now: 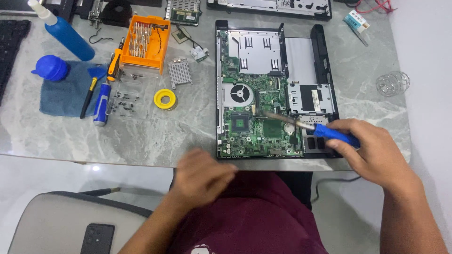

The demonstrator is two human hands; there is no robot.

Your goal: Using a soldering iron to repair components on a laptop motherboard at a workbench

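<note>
Grey marbled stone forms the table top (155, 136), on which an opened laptop chassis (275, 89) is laid with its green circuit board (256, 124) and round fan (239, 94) exposed. A blue-handled tool (335, 135) is gripped in the closed right hand (374, 153) at the chassis's near right corner; its metal shaft (282, 117) is angled leftward, low over the board, and the tip is seen near the board's middle, though contact cannot be judged. The left hand (202, 176) is held at the table's near edge, just left of the chassis; it is blurred, its fingers appear curled loosely, and nothing can be made out in it. Well to the left, an orange case of screwdriver bits (143, 42) is set beside a small metal grille (180, 74) and a yellow roll of tape (165, 99). Loose screws (125, 101) are scattered beside a blue-handled screwdriver (101, 104), and a blue cloth (66, 94) is spread under a blue bulb blower (52, 68). A blue spray bottle (66, 33) is lying near the far left corner. A dark phone (97, 238) is lying on a grey seat (52, 221) below the table.
</note>
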